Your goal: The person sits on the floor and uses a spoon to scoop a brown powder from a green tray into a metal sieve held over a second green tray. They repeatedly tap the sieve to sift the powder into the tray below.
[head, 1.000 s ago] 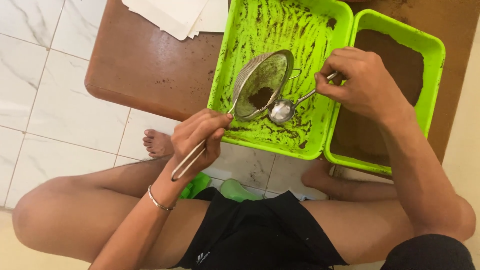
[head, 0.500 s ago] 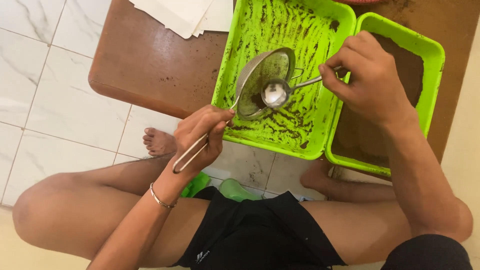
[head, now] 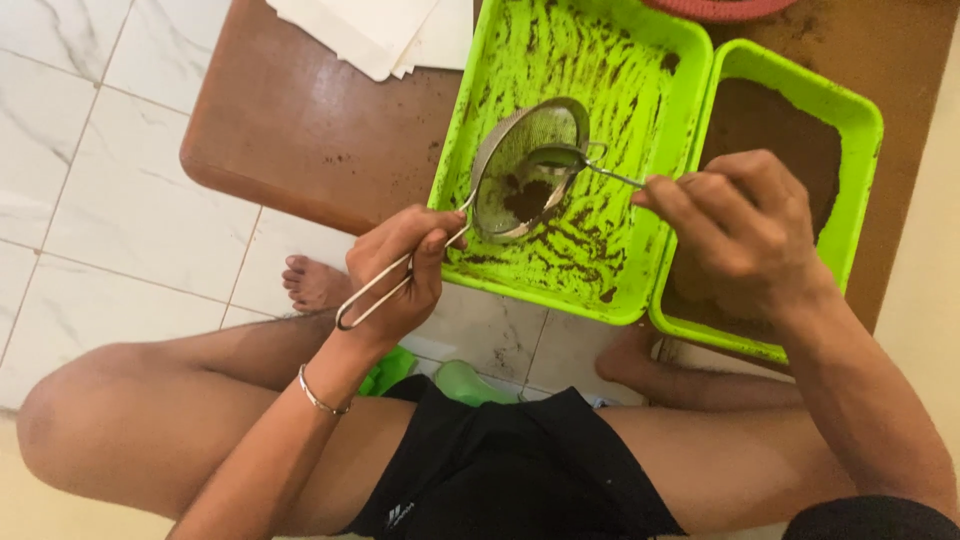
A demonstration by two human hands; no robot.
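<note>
Head view, looking down past bare knees to a low brown table [head: 300, 130] on a white marbled tile floor [head: 90, 180].

Left hand [head: 400, 270]: fingers curled shut around the wire loop handle of a round metal mesh strainer [head: 528, 170]. The strainer is tilted, its bowl held over the near half of the left green tray [head: 670, 160]. A small dark clump of wet brown material sits inside the mesh. A thin metal bangle [head: 318, 400] is on the left wrist.

Right hand [head: 740, 235]: fingers pinched closed on the handle end of a metal spoon [head: 570, 160]. The spoon runs leftward from the hand, its bowl turned down inside the strainer, just above the dark clump; I cannot tell whether it touches the mesh.

The left green tray lies on the near right part of the table, its floor smeared with dark brown streaks and crumbs. The right green tray [head: 860, 170] is just beside it, rims touching, and holds a smooth layer of brown powder; the right hand hangs over its near left part.

Far side of the table: a stack of white papers [head: 380, 30] left of the trays, and the edge of a red round object [head: 720, 8], cut off by the frame.
</note>
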